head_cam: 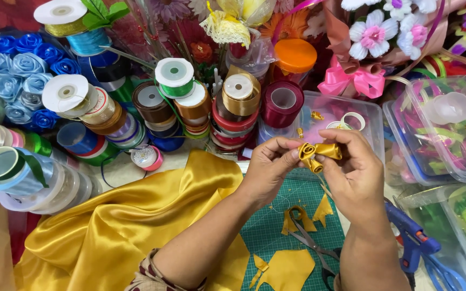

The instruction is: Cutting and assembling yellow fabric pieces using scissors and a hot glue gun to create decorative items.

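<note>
While my left hand (268,164) pinches the rolled centre of a gold satin flower (315,153), my right hand (351,170) grips its outer fold, both closed on it above the green cutting mat (268,231) so the coil cannot unroll. Scissors (311,242) and gold scraps (287,269) lie below; a blue glue gun (413,237) sits just right, ribbon spools (173,102) behind.

golden satin rosette (315,154), green gridded cutting mat (276,226), blue glue gun (413,237)
</note>
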